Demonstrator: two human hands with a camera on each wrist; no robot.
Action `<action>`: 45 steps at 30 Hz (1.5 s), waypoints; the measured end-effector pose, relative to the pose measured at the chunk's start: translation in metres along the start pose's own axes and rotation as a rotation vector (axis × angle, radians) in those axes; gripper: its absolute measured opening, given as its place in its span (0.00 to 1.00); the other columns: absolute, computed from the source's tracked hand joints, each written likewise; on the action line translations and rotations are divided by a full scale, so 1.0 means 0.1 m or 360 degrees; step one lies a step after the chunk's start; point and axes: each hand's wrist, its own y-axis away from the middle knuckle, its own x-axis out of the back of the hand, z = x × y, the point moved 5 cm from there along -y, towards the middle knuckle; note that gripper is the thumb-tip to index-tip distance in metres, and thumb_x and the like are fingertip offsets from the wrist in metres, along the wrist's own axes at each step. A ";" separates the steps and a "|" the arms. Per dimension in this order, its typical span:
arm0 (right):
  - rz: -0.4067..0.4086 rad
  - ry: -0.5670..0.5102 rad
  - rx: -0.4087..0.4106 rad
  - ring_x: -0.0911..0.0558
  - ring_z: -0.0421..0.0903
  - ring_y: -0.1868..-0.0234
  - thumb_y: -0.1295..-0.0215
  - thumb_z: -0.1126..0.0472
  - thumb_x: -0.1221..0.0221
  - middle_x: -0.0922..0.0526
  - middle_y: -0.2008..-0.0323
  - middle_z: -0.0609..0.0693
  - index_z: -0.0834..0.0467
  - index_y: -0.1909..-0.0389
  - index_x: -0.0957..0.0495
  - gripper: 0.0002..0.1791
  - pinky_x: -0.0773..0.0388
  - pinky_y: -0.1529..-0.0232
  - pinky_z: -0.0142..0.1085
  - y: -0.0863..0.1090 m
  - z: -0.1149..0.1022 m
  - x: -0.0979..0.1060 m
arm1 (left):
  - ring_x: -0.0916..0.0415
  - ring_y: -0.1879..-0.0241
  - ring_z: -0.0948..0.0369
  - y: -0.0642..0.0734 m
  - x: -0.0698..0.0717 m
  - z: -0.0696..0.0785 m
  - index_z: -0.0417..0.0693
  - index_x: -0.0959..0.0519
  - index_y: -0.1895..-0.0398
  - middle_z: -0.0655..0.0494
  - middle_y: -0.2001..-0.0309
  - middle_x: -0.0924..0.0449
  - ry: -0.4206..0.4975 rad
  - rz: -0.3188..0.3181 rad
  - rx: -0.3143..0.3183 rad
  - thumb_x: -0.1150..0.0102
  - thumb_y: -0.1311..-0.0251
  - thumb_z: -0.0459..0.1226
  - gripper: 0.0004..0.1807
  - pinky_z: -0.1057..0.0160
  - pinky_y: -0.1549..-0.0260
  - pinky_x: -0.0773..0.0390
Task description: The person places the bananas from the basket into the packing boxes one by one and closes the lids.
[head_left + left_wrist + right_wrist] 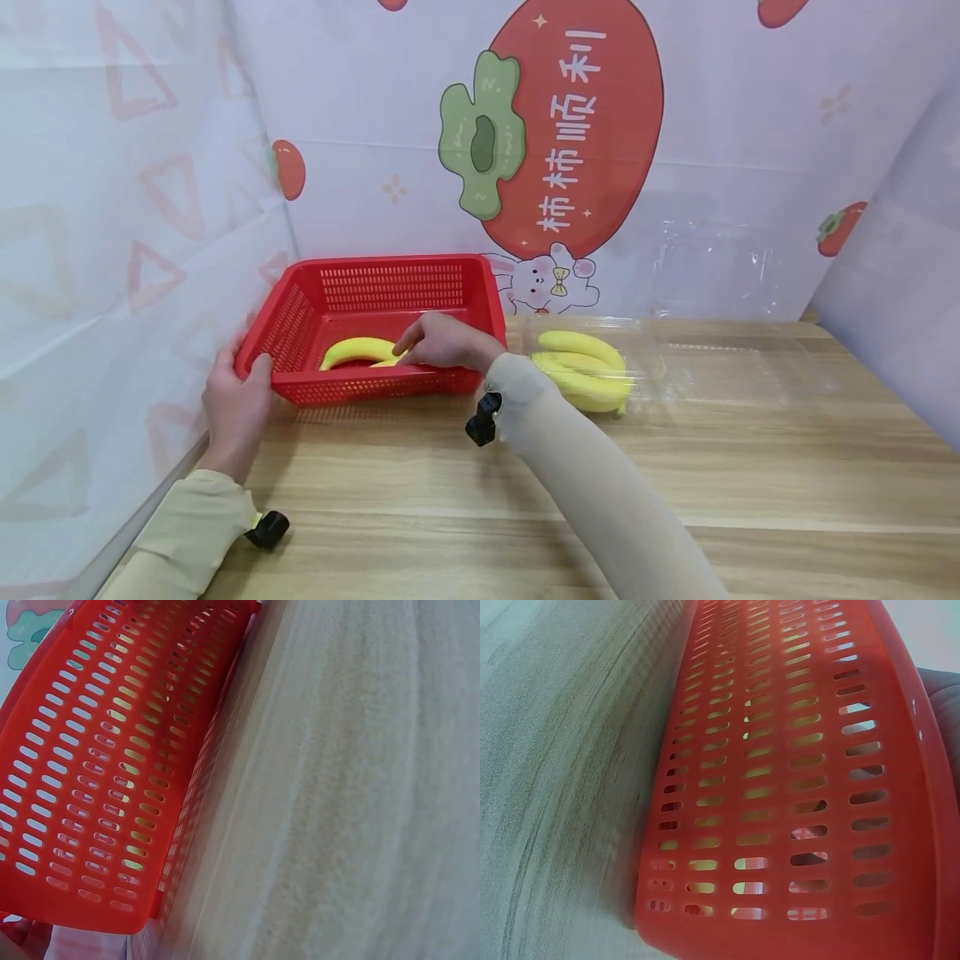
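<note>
A red plastic basket (367, 387) with slotted walls stands on the table. My left hand (238, 408) grips its front left corner, the thumb at the rim and the other fingers mostly hidden. Over the front wall reaches my right hand (444, 342), with its fingers bent down at the yellow bananas inside. One curved banana (360, 346) lies left of these fingers; another banana (387, 362) shows just under them. The front wall hides the fingertips, so a hold cannot be made out. Through the slots of the basket (780, 772), yellow shows in the right wrist view.
Right of the basket, several bananas (581, 371) lie in a clear plastic clamshell box (645, 354), whose transparent lid (712, 275) stands up at the back. A white patterned sheet (150, 275) hangs close along the left side. Another printed sheet (360, 217) closes off the back.
</note>
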 end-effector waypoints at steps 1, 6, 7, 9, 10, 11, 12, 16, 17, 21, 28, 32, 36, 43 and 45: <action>0.0008 -0.0007 0.0011 0.19 0.45 0.45 0.34 0.55 0.28 0.13 0.46 0.44 0.47 0.42 0.11 0.20 0.14 0.50 0.32 0.00 0.00 0.00 | 0.33 0.29 0.50 0.00 -0.01 0.00 0.63 0.53 0.12 0.51 0.17 0.40 0.0004 -0.0002 0.0006 0.56 0.22 0.50 0.39 0.44 0.29 0.24; 0.0025 -0.0038 0.0054 0.20 0.45 0.45 0.35 0.53 0.28 0.12 0.46 0.43 0.46 0.43 0.11 0.19 0.14 0.49 0.33 0.01 0.02 0.01 | 0.32 0.30 0.50 0.00 -0.01 0.00 0.63 0.53 0.12 0.52 0.17 0.39 -0.0006 0.0002 0.0003 0.56 0.22 0.50 0.39 0.44 0.30 0.23; 0.0023 -0.0040 0.0060 0.20 0.45 0.44 0.35 0.53 0.28 0.12 0.46 0.43 0.47 0.42 0.11 0.19 0.14 0.49 0.33 0.01 0.01 0.01 | 0.32 0.30 0.50 0.00 -0.01 0.00 0.62 0.53 0.12 0.51 0.17 0.39 -0.0006 0.0001 0.0000 0.56 0.22 0.50 0.39 0.44 0.30 0.23; 0.0021 -0.0039 0.0068 0.20 0.45 0.44 0.35 0.53 0.28 0.12 0.46 0.43 0.46 0.42 0.11 0.19 0.14 0.49 0.33 0.01 0.01 0.01 | 0.32 0.30 0.49 0.01 -0.01 0.01 0.62 0.52 0.12 0.51 0.17 0.39 -0.0008 0.0001 -0.0005 0.56 0.22 0.50 0.39 0.43 0.30 0.23; 0.0021 -0.0034 0.0075 0.20 0.45 0.44 0.34 0.52 0.28 0.12 0.47 0.42 0.47 0.42 0.11 0.19 0.14 0.49 0.33 0.01 0.01 0.01 | 0.32 0.30 0.49 0.02 -0.01 0.01 0.62 0.52 0.12 0.51 0.17 0.39 -0.0010 0.0001 -0.0006 0.57 0.22 0.50 0.39 0.43 0.30 0.23; 0.0023 -0.0038 0.0081 0.20 0.45 0.44 0.34 0.52 0.28 0.12 0.47 0.42 0.47 0.42 0.11 0.19 0.14 0.49 0.33 0.02 0.01 0.01 | 0.32 0.30 0.49 0.02 -0.01 0.01 0.62 0.52 0.12 0.51 0.17 0.39 -0.0010 0.0000 -0.0008 0.57 0.22 0.50 0.39 0.43 0.30 0.23; 0.0028 -0.0042 0.0089 0.20 0.44 0.44 0.34 0.52 0.28 0.11 0.47 0.42 0.47 0.42 0.11 0.20 0.15 0.49 0.33 0.02 0.00 0.01 | 0.32 0.30 0.49 0.02 -0.01 0.01 0.62 0.52 0.12 0.51 0.17 0.39 -0.0012 0.0000 -0.0009 0.57 0.22 0.50 0.39 0.43 0.30 0.24; 0.0051 -0.0065 0.0129 0.20 0.44 0.44 0.34 0.50 0.28 0.10 0.50 0.41 0.49 0.43 0.10 0.20 0.15 0.50 0.32 0.03 -0.01 0.04 | 0.32 0.30 0.49 0.03 0.00 0.01 0.61 0.52 0.12 0.51 0.17 0.38 -0.0021 0.0010 -0.0015 0.57 0.22 0.50 0.39 0.43 0.29 0.24; 0.0051 -0.0071 0.0138 0.20 0.45 0.44 0.34 0.49 0.28 0.09 0.51 0.41 0.49 0.43 0.10 0.20 0.15 0.50 0.32 0.03 -0.01 0.04 | 0.32 0.30 0.49 0.03 0.00 0.01 0.61 0.51 0.12 0.50 0.17 0.38 -0.0020 0.0015 -0.0019 0.57 0.22 0.50 0.38 0.42 0.29 0.25; 0.0020 -0.0084 0.0148 0.20 0.45 0.45 0.34 0.50 0.28 0.09 0.52 0.40 0.48 0.44 0.10 0.18 0.15 0.50 0.32 0.03 0.01 0.04 | 0.32 0.29 0.48 0.04 0.00 0.01 0.61 0.51 0.12 0.49 0.17 0.38 -0.0009 0.0021 -0.0024 0.57 0.22 0.50 0.38 0.41 0.29 0.25; 0.0070 -0.0187 0.0170 0.20 0.46 0.44 0.34 0.51 0.27 0.10 0.49 0.42 0.49 0.43 0.10 0.19 0.14 0.49 0.32 0.07 0.02 0.08 | 0.34 0.25 0.49 0.04 -0.04 0.02 0.64 0.55 0.12 0.53 0.15 0.43 0.0025 -0.0021 0.0012 0.57 0.21 0.50 0.39 0.43 0.29 0.26; 0.0191 -0.0307 0.0187 0.15 0.48 0.47 0.34 0.51 0.27 0.11 0.49 0.44 0.50 0.42 0.11 0.21 0.12 0.46 0.37 0.11 0.03 0.13 | 0.32 0.28 0.49 0.03 -0.04 0.02 0.64 0.54 0.12 0.52 0.16 0.41 0.0019 -0.0030 0.0003 0.57 0.21 0.51 0.39 0.44 0.30 0.24; 0.0328 -0.0351 0.0204 0.15 0.48 0.49 0.33 0.50 0.28 0.11 0.50 0.45 0.48 0.40 0.12 0.21 0.12 0.44 0.44 0.17 0.06 0.19 | 0.30 0.31 0.51 0.02 -0.05 0.02 0.63 0.52 0.12 0.52 0.17 0.38 0.0014 -0.0031 -0.0011 0.57 0.22 0.52 0.38 0.47 0.31 0.22; 0.0564 -0.0490 0.0265 0.17 0.50 0.49 0.31 0.50 0.29 0.12 0.49 0.45 0.47 0.38 0.13 0.22 0.13 0.50 0.41 0.33 0.11 0.30 | 0.31 0.29 0.51 0.02 -0.05 0.02 0.62 0.52 0.12 0.52 0.18 0.37 0.0025 -0.0027 -0.0030 0.58 0.21 0.52 0.38 0.45 0.29 0.24; 0.0594 -0.0564 0.0293 0.16 0.51 0.49 0.30 0.51 0.30 0.11 0.49 0.47 0.48 0.37 0.14 0.22 0.13 0.52 0.37 0.36 0.12 0.31 | 0.31 0.30 0.51 0.01 -0.04 0.02 0.62 0.52 0.12 0.52 0.18 0.37 0.0023 -0.0024 -0.0030 0.58 0.22 0.52 0.38 0.45 0.29 0.24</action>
